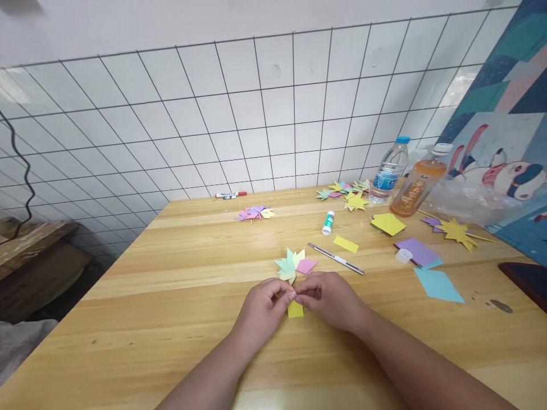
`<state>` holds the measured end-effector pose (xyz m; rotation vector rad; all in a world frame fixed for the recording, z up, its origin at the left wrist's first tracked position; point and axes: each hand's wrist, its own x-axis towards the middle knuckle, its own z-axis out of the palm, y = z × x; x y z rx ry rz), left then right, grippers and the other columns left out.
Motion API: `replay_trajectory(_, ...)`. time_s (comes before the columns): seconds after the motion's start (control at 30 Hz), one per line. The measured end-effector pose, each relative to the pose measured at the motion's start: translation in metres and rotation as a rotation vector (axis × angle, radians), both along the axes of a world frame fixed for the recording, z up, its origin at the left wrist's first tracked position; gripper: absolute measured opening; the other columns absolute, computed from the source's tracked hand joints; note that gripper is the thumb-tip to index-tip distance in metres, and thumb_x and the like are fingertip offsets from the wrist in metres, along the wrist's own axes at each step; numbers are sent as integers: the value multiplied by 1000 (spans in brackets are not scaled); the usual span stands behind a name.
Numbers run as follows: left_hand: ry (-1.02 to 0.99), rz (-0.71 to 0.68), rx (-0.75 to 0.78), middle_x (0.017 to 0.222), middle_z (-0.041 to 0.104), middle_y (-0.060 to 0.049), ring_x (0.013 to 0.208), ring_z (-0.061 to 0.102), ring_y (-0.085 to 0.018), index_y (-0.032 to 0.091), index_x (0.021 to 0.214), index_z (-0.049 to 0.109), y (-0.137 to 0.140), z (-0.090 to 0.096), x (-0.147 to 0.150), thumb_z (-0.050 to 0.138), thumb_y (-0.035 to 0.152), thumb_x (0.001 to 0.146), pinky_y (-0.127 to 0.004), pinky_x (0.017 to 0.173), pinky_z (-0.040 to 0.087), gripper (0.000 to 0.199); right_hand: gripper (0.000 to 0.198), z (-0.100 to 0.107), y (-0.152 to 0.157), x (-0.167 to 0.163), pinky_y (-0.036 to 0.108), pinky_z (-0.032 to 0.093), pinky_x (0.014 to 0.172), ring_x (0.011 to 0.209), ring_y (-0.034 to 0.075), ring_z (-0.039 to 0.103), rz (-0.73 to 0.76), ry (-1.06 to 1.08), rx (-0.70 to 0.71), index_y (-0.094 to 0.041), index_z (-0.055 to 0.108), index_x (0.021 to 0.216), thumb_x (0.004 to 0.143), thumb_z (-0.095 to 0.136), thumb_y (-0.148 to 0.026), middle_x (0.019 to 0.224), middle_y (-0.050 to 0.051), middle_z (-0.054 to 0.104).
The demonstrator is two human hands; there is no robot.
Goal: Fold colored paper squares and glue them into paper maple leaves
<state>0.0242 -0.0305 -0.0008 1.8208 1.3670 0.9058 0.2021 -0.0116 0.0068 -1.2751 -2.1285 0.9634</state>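
Forearms [217, 364] are crossing the worktop [149, 319], and the left hand [261, 304] and right hand [333, 299] are meeting, fingers [285, 302] drawn narrow. Just beyond the fingers a flower [288, 265] is lying; between them they are pinching a yellow slip [295, 311], its free end showing nearer the camera.

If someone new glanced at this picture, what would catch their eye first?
Probably the left hand and right hand, fingertips together at a small yellow paper near the middle, with a multicolored paper flower just beyond. Next might come the bright orange drink bottle toward the back right, beside a clear water bottle.
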Motion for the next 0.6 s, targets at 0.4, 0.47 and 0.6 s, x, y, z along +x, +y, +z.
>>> replay_trajectory(0.4,-27,33,-77,70,63,-1,63,55,-15,21,83,67,-3,1,2,60,34,74,-24,59,42,17,9,-5,1,1,21,34,51,58,10,50,-99,27,-15,-23,69,67,71,61,-27,68,-1,62)
replay_trajectory(0.47,-2,35,-69,66,62,-1,61,54,-14,21,78,67,-3,0,2,58,35,76,-23,56,40,17,11,-7,1,0,21,33,50,56,10,49,-106,41,-33,-22,67,65,71,62,-29,66,-1,61)
replay_trajectory(0.6,16,11,-42,64,62,0,61,54,-14,20,71,66,-2,0,1,53,31,79,-23,57,40,19,12,-9,1,-1,20,34,50,56,10,50,-98,59,-65,-21,67,68,71,63,-32,65,-1,61)
